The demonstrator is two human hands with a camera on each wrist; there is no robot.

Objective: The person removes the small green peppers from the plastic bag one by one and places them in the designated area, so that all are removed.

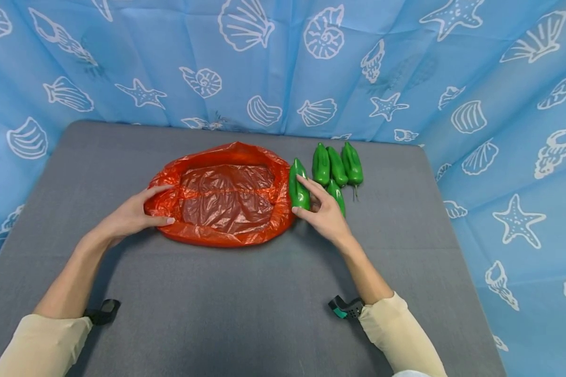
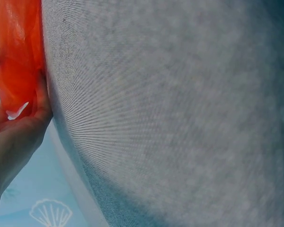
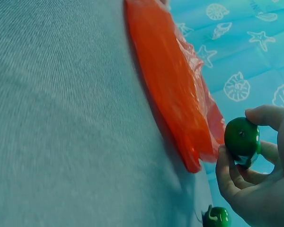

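Note:
A red plastic bag lies on the table with its mouth spread wide and facing up. My left hand grips its left end, thumb and a finger over the rim; in the left wrist view the hand is around the red plastic. A green pepper is pinched between thumb and fingers of my right hand, right at the bag's right rim. The right wrist view shows this pepper end-on, raised above the table, beside the bag.
Several more green peppers lie together right of the bag, one of them partly behind my right hand. The grey table ends at a blue curtain printed with shells and starfish.

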